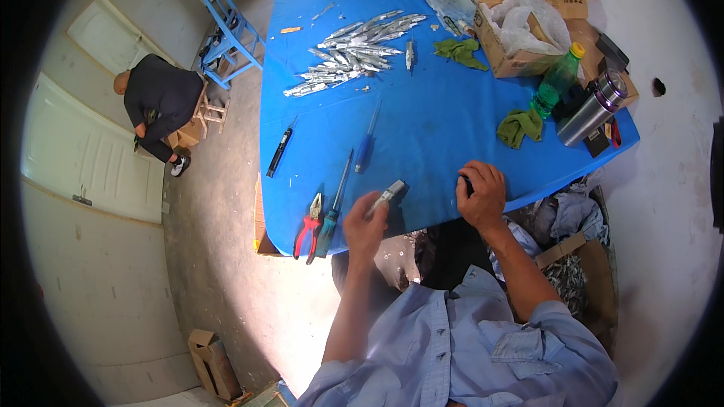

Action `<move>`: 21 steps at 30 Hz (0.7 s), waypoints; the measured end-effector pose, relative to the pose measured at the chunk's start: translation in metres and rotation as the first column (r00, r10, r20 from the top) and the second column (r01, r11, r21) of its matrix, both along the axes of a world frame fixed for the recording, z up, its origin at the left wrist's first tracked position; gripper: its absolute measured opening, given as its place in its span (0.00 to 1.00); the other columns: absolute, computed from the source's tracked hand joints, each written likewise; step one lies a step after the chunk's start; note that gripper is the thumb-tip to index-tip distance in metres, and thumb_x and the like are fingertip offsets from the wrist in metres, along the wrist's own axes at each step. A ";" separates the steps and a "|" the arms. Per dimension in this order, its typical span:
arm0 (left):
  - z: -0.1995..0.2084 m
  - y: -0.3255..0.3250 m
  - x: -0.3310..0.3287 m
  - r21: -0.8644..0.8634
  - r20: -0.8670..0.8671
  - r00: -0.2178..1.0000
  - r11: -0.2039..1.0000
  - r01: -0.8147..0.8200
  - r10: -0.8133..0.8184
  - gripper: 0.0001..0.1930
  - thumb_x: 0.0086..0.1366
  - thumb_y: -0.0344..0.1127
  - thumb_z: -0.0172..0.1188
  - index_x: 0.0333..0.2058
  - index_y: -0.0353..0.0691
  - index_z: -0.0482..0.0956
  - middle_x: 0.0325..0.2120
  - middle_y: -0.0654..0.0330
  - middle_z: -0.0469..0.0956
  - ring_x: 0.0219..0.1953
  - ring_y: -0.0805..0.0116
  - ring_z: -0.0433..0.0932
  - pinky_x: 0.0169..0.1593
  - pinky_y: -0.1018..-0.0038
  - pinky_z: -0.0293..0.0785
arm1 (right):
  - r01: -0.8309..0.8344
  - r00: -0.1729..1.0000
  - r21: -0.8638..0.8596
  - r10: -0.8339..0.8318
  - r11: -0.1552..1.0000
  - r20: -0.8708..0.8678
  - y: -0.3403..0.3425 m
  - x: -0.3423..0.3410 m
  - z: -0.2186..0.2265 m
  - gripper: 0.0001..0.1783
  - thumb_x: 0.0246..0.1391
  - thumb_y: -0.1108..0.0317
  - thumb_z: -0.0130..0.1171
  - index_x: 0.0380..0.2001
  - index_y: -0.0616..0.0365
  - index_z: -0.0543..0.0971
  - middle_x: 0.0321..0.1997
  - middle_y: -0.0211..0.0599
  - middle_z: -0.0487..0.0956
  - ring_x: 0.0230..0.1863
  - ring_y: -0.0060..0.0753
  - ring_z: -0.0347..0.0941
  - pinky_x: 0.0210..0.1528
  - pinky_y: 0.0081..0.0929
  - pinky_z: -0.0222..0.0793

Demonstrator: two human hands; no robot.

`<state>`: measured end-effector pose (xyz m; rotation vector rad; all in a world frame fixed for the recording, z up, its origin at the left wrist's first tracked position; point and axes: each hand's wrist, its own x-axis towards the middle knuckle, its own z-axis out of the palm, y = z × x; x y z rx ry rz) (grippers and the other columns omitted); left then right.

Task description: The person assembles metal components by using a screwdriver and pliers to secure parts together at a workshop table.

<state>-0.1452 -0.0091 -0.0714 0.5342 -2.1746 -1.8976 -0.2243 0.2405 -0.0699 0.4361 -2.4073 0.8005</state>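
My left hand (363, 224) is closed around a short silver-grey metal piece (391, 191), whose far end sticks out past the fingers over the near edge of the table. My right hand (484, 194) is curled at the table edge; a bit of something dark shows by its thumb, too hidden to name. Left of my left hand lie a screwdriver (329, 232) with a teal handle and red-handled pliers (308, 232). Farther off are a screwdriver with a clear blue handle (365, 149) and a slim black pen-like tool (280, 154).
A heap of silver metal pieces (354, 56) covers the blue table's (445, 120) middle. At right stand a green bottle (558, 79), a steel flask (592, 109), green cloths (519, 128) and a cardboard box (513, 60). A person (166, 105) sits at far left.
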 end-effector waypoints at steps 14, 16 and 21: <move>0.000 0.000 -0.001 -0.101 0.039 0.999 0.995 0.011 -0.008 0.17 0.65 0.35 0.70 0.50 0.34 0.84 0.31 0.61 0.84 0.26 0.79 0.79 0.29 0.79 0.75 | -0.004 1.000 -0.003 0.004 1.000 0.013 0.000 0.000 0.001 0.07 0.51 0.73 0.63 0.36 0.56 0.82 0.45 0.36 0.81 0.49 0.46 0.76 0.54 0.43 0.68; 0.004 0.003 -0.001 -0.085 0.047 0.999 0.996 0.012 -0.008 0.17 0.66 0.35 0.69 0.51 0.33 0.83 0.31 0.63 0.83 0.28 0.80 0.78 0.28 0.82 0.74 | 0.017 1.000 -0.006 -0.017 1.000 -0.019 -0.001 -0.001 -0.003 0.09 0.48 0.72 0.64 0.36 0.54 0.82 0.45 0.34 0.81 0.49 0.44 0.76 0.54 0.42 0.68; -0.006 0.000 -0.001 -0.102 0.000 1.000 0.995 0.008 -0.008 0.16 0.67 0.35 0.68 0.50 0.34 0.83 0.31 0.64 0.83 0.28 0.80 0.77 0.28 0.81 0.74 | 0.008 1.000 -0.018 -0.009 1.000 -0.015 -0.003 -0.001 -0.003 0.09 0.48 0.72 0.64 0.36 0.54 0.82 0.45 0.34 0.81 0.49 0.44 0.76 0.54 0.42 0.68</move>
